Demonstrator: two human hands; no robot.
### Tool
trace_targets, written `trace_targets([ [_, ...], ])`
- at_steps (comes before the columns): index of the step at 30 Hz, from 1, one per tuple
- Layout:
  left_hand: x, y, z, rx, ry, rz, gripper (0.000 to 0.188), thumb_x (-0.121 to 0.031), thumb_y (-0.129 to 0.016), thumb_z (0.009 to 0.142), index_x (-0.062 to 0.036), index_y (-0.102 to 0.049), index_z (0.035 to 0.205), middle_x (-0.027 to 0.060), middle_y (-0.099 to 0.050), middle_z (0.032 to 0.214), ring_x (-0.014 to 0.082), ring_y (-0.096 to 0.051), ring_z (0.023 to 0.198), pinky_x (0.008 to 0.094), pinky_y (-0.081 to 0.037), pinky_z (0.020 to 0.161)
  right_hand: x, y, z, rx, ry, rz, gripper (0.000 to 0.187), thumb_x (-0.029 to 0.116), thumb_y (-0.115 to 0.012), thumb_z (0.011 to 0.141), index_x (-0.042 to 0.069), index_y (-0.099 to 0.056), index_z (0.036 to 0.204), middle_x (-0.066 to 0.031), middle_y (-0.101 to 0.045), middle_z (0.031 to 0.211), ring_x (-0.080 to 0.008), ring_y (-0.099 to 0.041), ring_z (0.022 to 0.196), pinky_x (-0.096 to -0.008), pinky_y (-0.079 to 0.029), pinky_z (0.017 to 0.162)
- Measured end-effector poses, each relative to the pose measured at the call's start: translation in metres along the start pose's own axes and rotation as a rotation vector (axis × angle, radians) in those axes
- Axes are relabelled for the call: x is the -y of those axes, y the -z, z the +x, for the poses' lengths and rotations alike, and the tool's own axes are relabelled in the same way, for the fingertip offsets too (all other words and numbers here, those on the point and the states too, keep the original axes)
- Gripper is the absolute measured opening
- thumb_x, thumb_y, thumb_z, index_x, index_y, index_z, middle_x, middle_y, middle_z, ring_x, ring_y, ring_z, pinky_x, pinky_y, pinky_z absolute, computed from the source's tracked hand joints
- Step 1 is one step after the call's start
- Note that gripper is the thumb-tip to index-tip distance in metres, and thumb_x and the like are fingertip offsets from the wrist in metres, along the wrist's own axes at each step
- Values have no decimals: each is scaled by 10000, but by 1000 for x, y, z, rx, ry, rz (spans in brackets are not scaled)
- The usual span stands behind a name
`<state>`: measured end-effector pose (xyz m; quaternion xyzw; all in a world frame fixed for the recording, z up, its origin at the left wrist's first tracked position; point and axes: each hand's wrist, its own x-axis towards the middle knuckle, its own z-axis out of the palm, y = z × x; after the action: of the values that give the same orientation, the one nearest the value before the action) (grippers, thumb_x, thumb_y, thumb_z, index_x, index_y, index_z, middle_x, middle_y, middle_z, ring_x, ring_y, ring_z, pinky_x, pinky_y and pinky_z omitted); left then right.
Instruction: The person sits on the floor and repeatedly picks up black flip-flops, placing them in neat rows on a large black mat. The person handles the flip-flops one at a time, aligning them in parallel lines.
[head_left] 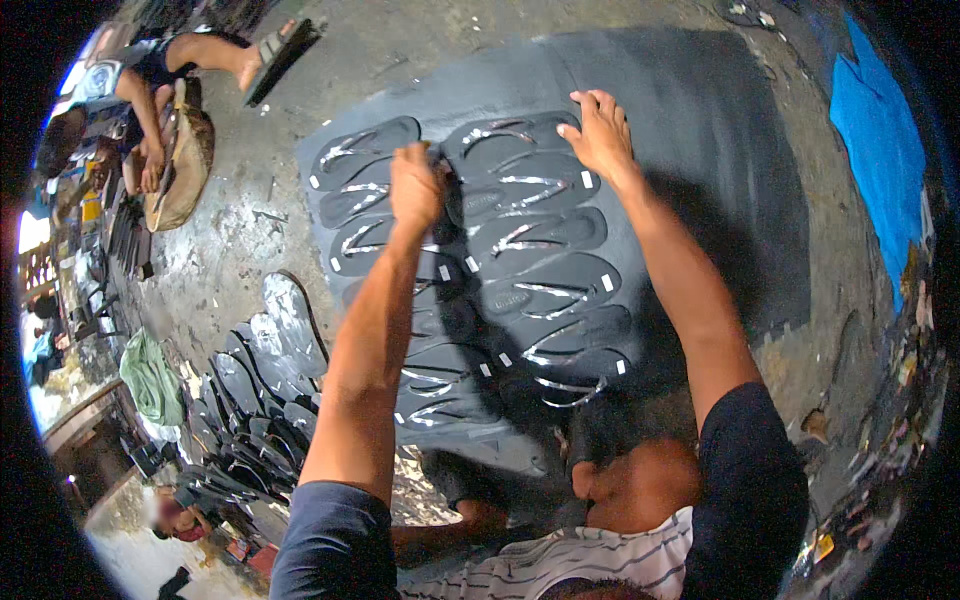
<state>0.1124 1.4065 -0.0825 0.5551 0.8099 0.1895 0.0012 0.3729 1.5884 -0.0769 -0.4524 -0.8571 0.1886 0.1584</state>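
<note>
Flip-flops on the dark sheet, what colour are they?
The flip-flops are dark grey, nearly black; the head view shows them best.

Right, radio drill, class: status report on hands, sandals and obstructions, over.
Left hand: curled, contents unclear. Right hand: open, at top-right sandal. Sandals: two columns on dark sheet. In the way: left forearm, hiding part of left column.

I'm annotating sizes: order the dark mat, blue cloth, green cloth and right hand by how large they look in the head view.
1. Dark mat
2. Blue cloth
3. Green cloth and right hand: too alike to rank.
</note>
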Motion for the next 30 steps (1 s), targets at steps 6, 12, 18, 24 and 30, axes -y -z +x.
trace_targets([
  [6,-58,36,-4,378,133,-210,474,-160,-540,863,-52,-481,1321,270,-593,1215,416,-583,1114,500,-465,948,-14,-10,-19,92,141,-110,448,369,-327,1040,159,-548,1368,-65,-477,1463,-267,-407,1380,-580,-220,1126],
  [12,122,112,-104,-407,335,-70,547,-293,-673,804,-41,-554,1275,214,-603,1226,380,-566,1144,470,-434,989,19,24,-35,-41,82,129,468,365,-460,1008,24,-561,1313,-219,-508,1392,-377,-444,1321,-430,-321,1114],
  [18,224,161,-300,95,1005,181,780,-612,-679,790,29,-573,1221,303,-602,1174,423,-584,1086,489,-443,927,-5,11,-103,-292,-46,381,350,225,-544,988,30,-572,1277,-140,-587,1303,-279,-531,1224,-383,-384,1053],
  [24,76,212,-206,104,781,-1038,321,-258,-638,942,-9,-598,1140,56,-665,1022,136,-617,907,268,-493,786,113,54,-108,26,105,854,557,63,-617,910,73,-426,1432,-118,-466,1450,-291,-496,1278,-385,-420,1035],
  [30,5,177,-122,1009,706,-1338,603,-453,-647,911,-10,-528,1303,102,-640,1052,155,-621,910,311,-546,752,87,88,-99,506,198,1264,522,2,-621,880,-2,-459,1377,-91,-515,1383,-196,-490,1255,-321,-410,1050],
])
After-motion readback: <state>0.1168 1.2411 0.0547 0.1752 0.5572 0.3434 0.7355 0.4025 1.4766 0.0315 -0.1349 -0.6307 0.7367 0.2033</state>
